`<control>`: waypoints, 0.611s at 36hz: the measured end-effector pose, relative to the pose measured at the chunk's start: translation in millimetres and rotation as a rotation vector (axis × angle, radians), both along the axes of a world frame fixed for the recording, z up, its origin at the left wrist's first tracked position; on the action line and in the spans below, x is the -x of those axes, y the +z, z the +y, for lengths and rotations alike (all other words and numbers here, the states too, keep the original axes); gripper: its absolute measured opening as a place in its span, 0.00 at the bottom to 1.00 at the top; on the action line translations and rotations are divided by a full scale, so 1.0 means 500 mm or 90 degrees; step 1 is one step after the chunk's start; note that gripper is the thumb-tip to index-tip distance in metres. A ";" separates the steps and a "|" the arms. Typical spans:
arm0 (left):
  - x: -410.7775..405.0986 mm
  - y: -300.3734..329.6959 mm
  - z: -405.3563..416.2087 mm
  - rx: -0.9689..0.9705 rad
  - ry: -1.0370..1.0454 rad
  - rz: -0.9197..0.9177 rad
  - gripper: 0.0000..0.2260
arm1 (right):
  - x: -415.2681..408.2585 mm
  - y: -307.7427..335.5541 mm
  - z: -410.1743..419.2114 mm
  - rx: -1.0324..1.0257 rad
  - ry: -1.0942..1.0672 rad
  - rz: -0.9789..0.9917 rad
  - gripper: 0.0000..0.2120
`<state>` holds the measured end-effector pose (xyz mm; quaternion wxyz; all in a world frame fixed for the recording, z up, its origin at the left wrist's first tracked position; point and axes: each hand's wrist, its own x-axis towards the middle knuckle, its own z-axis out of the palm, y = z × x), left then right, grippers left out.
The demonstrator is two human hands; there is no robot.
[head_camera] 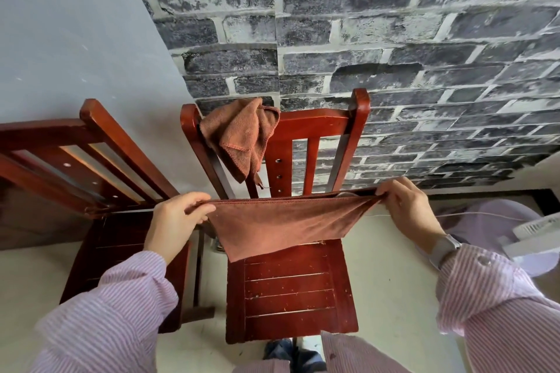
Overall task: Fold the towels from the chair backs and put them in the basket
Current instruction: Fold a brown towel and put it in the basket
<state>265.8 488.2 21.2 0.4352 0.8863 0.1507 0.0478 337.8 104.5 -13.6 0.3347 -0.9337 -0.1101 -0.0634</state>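
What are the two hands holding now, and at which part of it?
Both hold one brown towel, stretched over the chair seat. The left hand pinches its upper left corner, and the right hand pinches its upper right corner.

Pink-and-white pinstriped shirt sleeves (pixel 121 306), buttoned cuffs, grey watch (pixel 445 247) on right wrist

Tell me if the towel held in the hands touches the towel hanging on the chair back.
Apart. The head view shows the held towel stretched between both hands, with chair slats visible between its top edge and the hanging towel above.
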 end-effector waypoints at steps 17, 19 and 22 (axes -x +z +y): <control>0.023 0.029 0.021 -0.244 -0.237 0.003 0.06 | 0.003 0.009 -0.002 0.073 -0.032 0.098 0.06; 0.022 0.031 0.024 -0.253 -0.241 0.004 0.05 | 0.001 0.019 -0.003 0.084 -0.021 0.085 0.05; 0.020 0.039 0.025 -0.252 -0.217 0.013 0.03 | -0.001 0.033 -0.008 0.128 0.015 0.065 0.05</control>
